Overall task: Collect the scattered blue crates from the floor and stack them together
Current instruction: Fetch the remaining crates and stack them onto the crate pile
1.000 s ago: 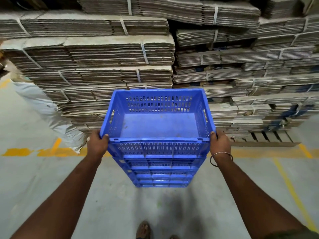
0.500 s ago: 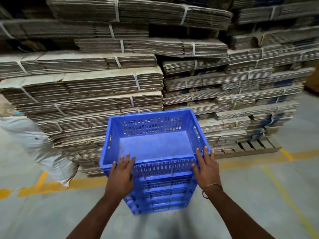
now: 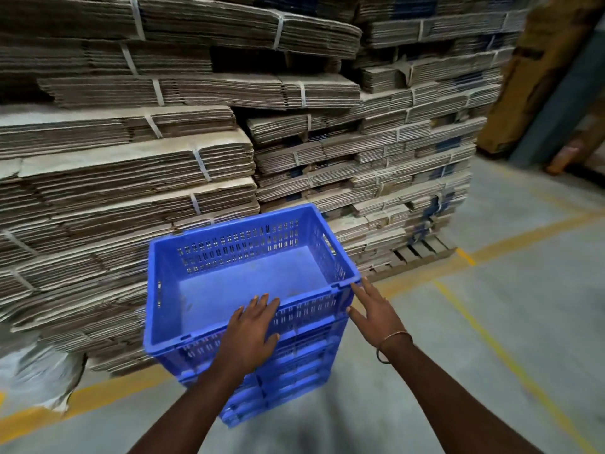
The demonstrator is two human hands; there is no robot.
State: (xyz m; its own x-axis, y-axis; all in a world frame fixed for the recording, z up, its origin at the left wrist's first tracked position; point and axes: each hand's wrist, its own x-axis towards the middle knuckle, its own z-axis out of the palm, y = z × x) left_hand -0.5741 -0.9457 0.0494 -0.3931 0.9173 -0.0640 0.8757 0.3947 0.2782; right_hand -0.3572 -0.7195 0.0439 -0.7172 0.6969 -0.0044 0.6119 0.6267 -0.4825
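Crate stack (image 3: 262,371) stands on the floor (image 3: 491,355) just in front of the cardboard bundles (image 3: 163,158). Top crate (image 3: 229,290) empty. Left hand (image 3: 252,332) lies flat on its near wall, fingers straight over the rim. Right hand (image 3: 376,309) open, fingers spread, at the crate's near right corner; contact unclear.

lower crates (image 3: 288,385) partly behind left hand (image 3: 250,329), white sack (image 3: 36,378) blurred

Single head cam, wide-angle, looks fwd and down, close over crate stack (image 3: 248,290) and concrete floor (image 3: 491,355).
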